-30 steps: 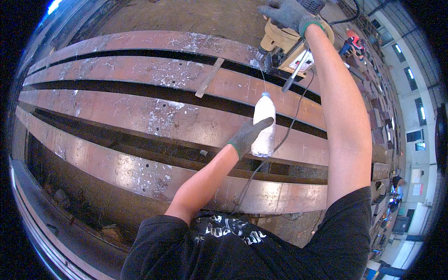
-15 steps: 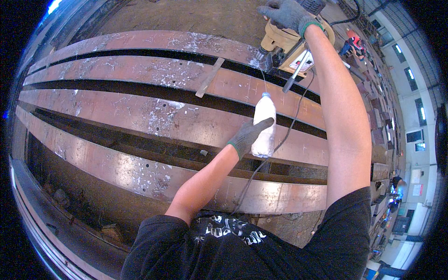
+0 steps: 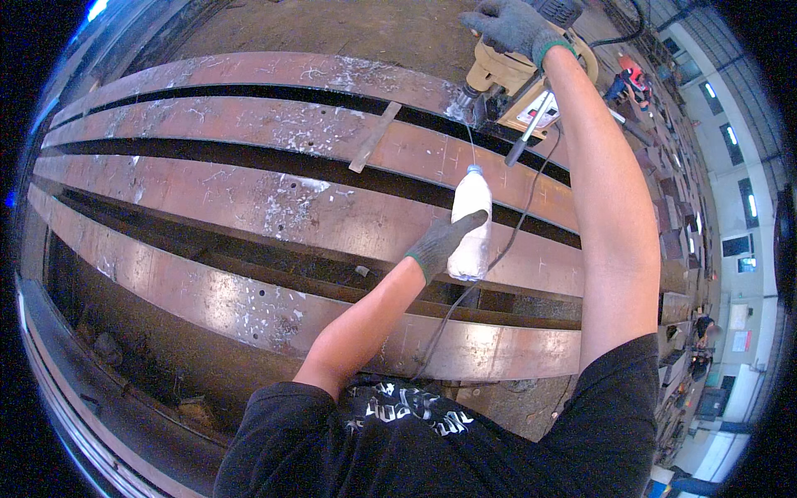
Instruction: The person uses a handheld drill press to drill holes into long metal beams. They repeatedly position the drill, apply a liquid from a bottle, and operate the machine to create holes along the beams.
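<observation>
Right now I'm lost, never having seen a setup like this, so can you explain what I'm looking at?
There's no robot here: a person is working, seen from a camera on their head looking down through a wide lens that bends straight edges. The left hand, gloved in grey, holds a white bottle; a thin line runs from its blue cap toward a yellow drilling machine. The right hand, also gloved, is at the machine's top. Below lie long reddish-brown metal beams, scattered with pale flecks; a flat strip lies across one.
</observation>
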{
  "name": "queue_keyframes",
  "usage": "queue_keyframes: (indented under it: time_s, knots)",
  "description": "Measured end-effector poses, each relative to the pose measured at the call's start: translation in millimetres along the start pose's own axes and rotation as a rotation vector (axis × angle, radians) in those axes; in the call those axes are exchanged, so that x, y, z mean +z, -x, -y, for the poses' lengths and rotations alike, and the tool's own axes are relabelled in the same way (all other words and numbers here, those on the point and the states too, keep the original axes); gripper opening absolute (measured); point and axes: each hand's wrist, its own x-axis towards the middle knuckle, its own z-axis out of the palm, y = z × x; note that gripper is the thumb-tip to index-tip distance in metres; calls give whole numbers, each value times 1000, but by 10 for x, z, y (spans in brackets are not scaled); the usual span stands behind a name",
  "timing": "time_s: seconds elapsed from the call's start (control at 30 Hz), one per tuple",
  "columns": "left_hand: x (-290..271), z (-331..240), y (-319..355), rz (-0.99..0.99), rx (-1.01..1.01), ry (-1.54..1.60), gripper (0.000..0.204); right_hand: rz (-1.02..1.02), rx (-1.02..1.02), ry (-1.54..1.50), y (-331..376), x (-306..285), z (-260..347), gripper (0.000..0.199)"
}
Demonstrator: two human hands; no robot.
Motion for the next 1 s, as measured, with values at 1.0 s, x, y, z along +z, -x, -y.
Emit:
queue_keyframes:
  time_s: [1.0]
  knots:
    - [158, -157, 187, 3, -3, 153, 83, 20, 58, 87, -26, 49, 23, 47]
